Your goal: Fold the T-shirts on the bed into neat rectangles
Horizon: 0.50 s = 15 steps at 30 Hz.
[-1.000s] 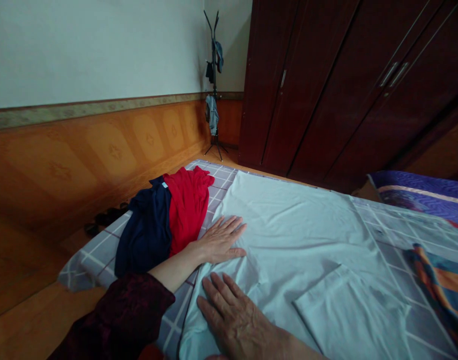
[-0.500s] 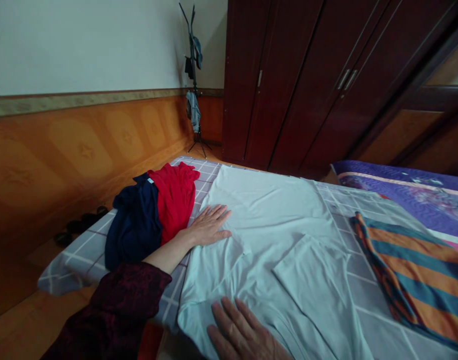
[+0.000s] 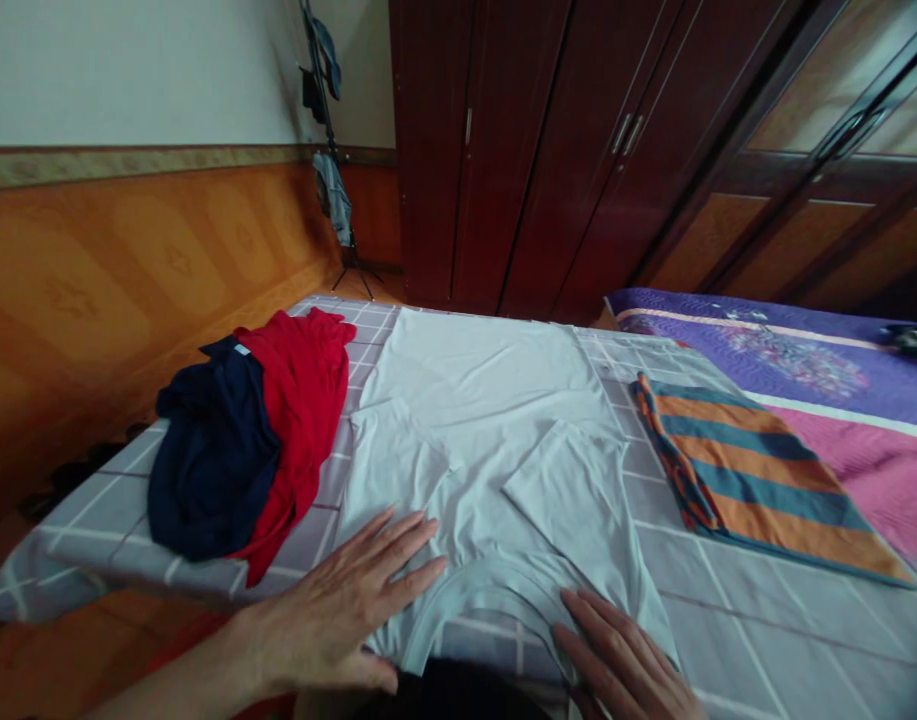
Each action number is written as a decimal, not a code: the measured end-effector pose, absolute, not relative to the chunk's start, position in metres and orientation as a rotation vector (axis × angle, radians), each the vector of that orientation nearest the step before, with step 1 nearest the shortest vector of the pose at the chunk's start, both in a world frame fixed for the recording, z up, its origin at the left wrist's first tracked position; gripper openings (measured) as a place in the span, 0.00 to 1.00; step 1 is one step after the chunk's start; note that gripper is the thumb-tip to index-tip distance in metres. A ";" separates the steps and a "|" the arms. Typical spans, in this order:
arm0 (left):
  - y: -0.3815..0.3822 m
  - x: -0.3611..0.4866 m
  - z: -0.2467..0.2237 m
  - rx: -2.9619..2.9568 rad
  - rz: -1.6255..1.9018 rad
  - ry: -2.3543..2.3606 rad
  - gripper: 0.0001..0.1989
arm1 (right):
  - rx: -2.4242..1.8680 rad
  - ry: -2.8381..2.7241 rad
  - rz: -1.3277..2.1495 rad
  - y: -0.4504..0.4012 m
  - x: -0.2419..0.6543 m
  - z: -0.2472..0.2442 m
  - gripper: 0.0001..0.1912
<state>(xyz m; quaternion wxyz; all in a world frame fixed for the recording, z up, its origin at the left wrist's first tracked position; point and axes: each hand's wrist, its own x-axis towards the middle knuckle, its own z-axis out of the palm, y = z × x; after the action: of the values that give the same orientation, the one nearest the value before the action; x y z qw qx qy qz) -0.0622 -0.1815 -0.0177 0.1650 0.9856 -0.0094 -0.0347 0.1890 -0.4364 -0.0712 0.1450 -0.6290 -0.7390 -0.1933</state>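
Pale T-shirt (image 3: 495, 370) lies on checked cloth (image 3: 758, 620), sleeves (image 3: 574, 475) turned inward. Left hand (image 3: 353, 585) and right hand (image 3: 627, 655) open, fingers spread, flanking collar (image 3: 495, 582). Likely smoothing shoulders; next move probably needs an edge grip.

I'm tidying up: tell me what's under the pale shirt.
A checked cloth lies under the pale shirt, showing inside its collar; anything else beneath is covered.

two hands: left hand (image 3: 345, 595), right hand (image 3: 627, 665). one shirt (image 3: 495, 370) under the fingers (image 3: 405, 548), two sleeves (image 3: 574, 460) beyond them. one red and navy heap (image 3: 267, 430) left of the left fingers, one striped cloth (image 3: 765, 480) right of the right fingers. one rack (image 3: 330, 135) beyond all.
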 end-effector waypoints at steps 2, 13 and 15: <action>-0.188 -0.072 -0.025 2.872 0.033 -0.032 0.49 | -1.825 -2.025 -0.513 -0.435 0.188 -0.070 0.23; -0.189 -0.086 -0.038 2.892 0.584 -0.041 0.22 | -1.919 -1.875 -0.551 -0.445 0.192 -0.048 0.15; -0.190 -0.083 -0.038 2.820 0.585 -0.069 0.20 | -1.908 -1.871 -0.558 -0.445 0.194 -0.044 0.16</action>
<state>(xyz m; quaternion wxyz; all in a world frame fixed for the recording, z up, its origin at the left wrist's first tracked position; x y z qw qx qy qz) -0.0835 -0.1900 -0.0379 0.1301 0.9706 -0.0237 0.2014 0.1938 -0.4455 -0.0444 0.2043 -0.6841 -0.6710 -0.1999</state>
